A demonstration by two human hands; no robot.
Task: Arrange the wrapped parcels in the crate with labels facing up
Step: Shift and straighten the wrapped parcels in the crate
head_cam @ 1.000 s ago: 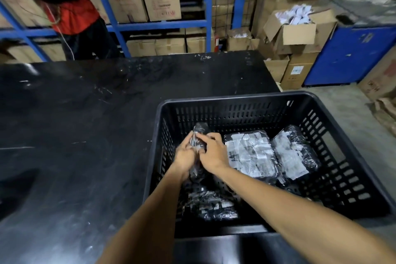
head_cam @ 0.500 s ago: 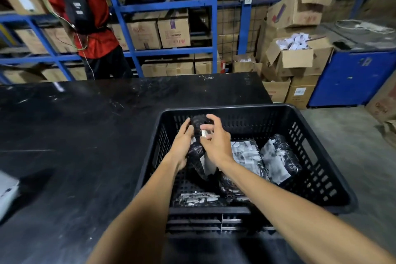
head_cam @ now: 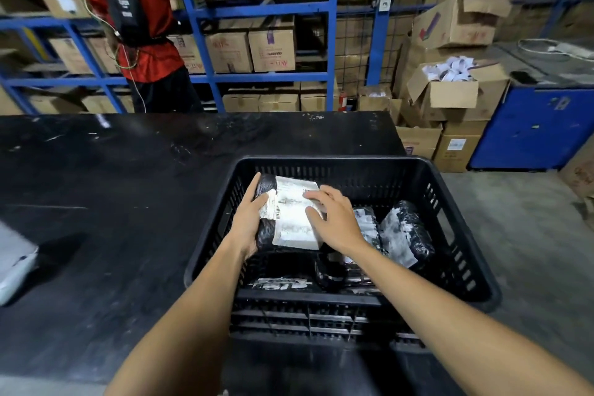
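Note:
A black slotted crate [head_cam: 456, 235] stands on the black table's right end. Inside its left part I hold a black-wrapped parcel [head_cam: 291, 215] with its white label facing up. My left hand [head_cam: 249, 219] grips the parcel's left edge. My right hand [head_cam: 334, 219] rests on the label's right side with fingers spread. Two more wrapped parcels lie to the right, one [head_cam: 366, 223] partly under my right hand, the other [head_cam: 406, 233] label up near the right wall. Another parcel [head_cam: 283, 283] lies at the crate's near side.
The black table [head_cam: 112, 202] stretches left; a white object [head_cam: 14, 262] lies at its left edge. A person in a red shirt [head_cam: 144, 26] stands at blue shelving [head_cam: 331, 26] full of cardboard boxes. Open boxes [head_cam: 450, 90] and a blue cabinet [head_cam: 530, 128] stand at right.
The parcel in my hands has turned from upright and edge-on to lying flat, its white label now facing up. The view has tilted up a little.

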